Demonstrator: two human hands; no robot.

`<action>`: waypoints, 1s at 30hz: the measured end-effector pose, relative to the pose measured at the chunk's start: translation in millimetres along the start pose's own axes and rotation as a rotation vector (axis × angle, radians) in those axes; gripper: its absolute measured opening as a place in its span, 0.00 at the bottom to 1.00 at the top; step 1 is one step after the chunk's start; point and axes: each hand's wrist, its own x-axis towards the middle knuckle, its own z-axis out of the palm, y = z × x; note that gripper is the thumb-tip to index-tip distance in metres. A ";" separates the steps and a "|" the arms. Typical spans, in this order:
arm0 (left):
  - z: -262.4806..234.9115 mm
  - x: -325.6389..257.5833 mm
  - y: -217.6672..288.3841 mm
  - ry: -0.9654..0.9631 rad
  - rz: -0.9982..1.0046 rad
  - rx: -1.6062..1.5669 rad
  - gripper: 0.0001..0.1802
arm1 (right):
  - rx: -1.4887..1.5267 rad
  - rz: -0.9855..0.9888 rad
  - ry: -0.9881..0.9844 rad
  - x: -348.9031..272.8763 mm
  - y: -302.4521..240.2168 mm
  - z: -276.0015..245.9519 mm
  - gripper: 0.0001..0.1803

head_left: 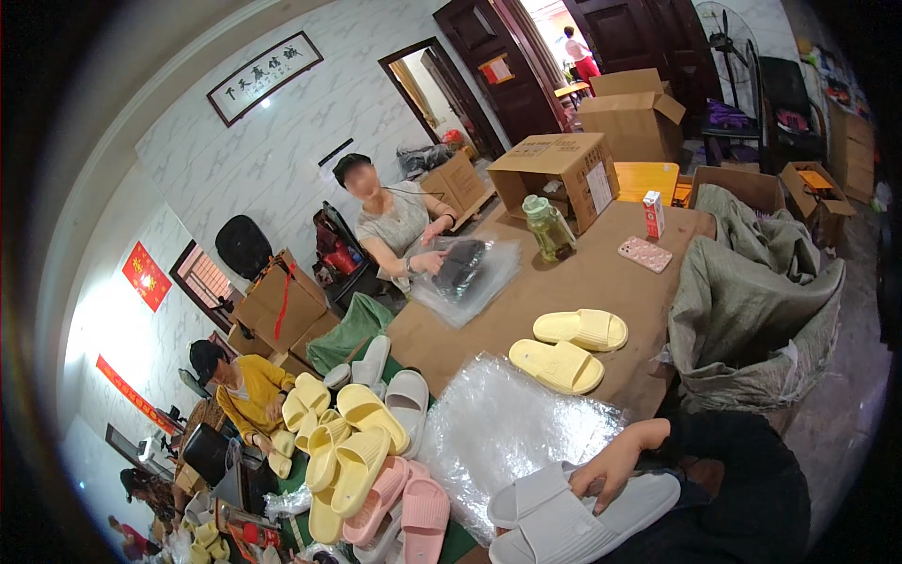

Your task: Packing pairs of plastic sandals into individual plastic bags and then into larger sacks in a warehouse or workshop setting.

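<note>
My right hand (613,462) reaches in from the lower right in a dark sleeve. Its fingers are closed on a pair of grey slide sandals (592,522), gripping inside the foot opening behind the strap. The pair is held over the near edge of the table, beside a stack of clear plastic bags (507,423). My left hand does not show. Just past the bags lie two pale yellow slides (559,367), side by side. Left of the bags, a heap of yellow slides (362,461) rests with pink slides (423,517) and grey slides (407,404).
Across the brown table (451,329), a co-worker handles a dark item in clear plastic (465,273). A green bottle (548,230), cardboard box (554,179), small carton (653,214) and phone (645,254) stand or lie farther back. A grey-green woven sack (752,301) borders the right side.
</note>
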 end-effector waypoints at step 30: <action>-11.8 0.2 -37.4 0.163 -0.366 -0.687 0.15 | 0.302 0.093 -0.201 14.7 -21.0 0.7 0.23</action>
